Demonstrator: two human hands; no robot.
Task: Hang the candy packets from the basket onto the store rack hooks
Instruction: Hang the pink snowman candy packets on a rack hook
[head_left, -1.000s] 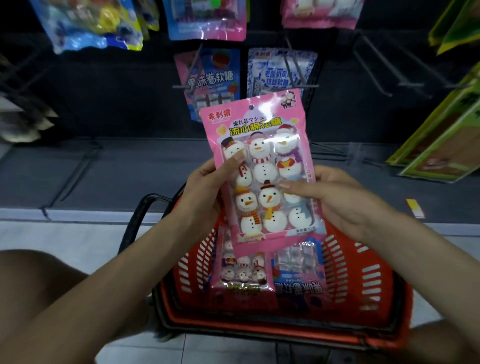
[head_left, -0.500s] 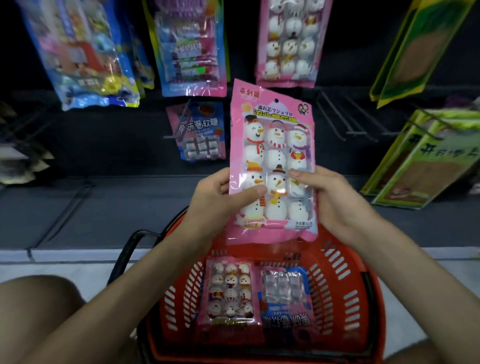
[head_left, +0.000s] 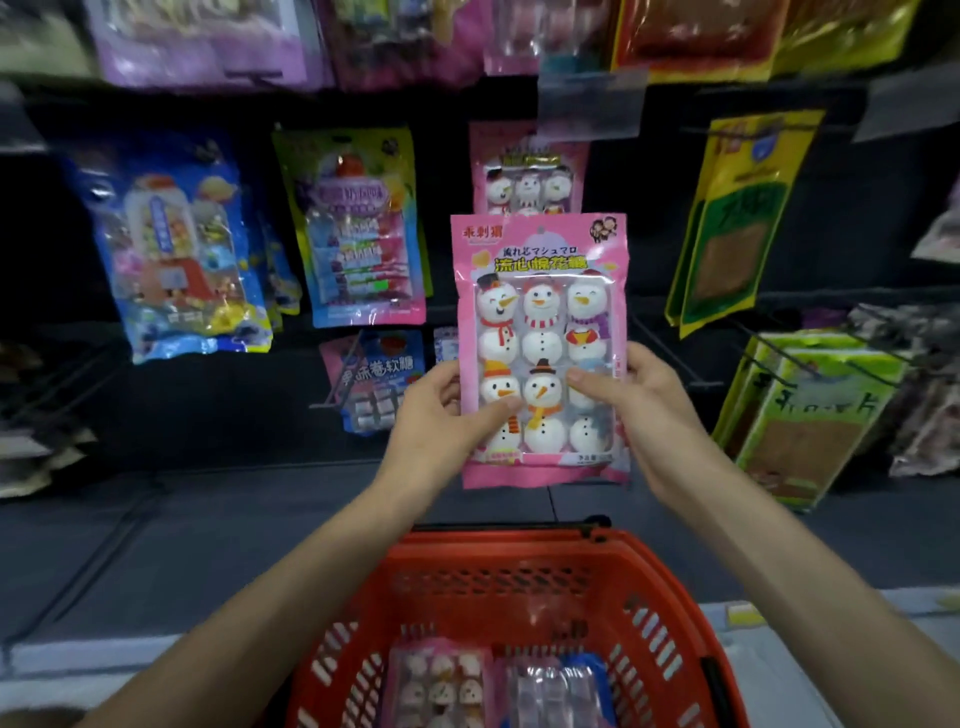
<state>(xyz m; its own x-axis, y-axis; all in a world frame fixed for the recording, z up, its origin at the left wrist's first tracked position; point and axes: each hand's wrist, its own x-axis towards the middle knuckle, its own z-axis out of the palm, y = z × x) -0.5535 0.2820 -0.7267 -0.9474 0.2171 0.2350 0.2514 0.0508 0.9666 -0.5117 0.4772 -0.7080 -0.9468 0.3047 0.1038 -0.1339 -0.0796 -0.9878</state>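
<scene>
A pink snowman candy packet (head_left: 540, 291) is held upright in front of the rack. My left hand (head_left: 441, 415) grips its lower left edge, thumb across the front. My right hand (head_left: 639, 410) grips its lower right edge the same way. Directly behind the packet's top hangs a matching pink snowman packet (head_left: 527, 171) on a rack hook. The red basket (head_left: 519, 582) stands below my arms, holding another snowman packet (head_left: 441, 686) and a blue packet (head_left: 561, 691).
Hanging packets fill the rack: a blue one (head_left: 176, 249) at left, a multicolour one (head_left: 363, 228) beside it, yellow-green ones (head_left: 743, 213) at right. A lower pink-blue packet (head_left: 379, 379) hangs on a hook. Bare hooks (head_left: 675, 358) jut out right of my hands.
Both hands have raised the snowman packet higher toward the hanging snowman packet. The view has tilted up, showing more of the rack and less of the basket.
</scene>
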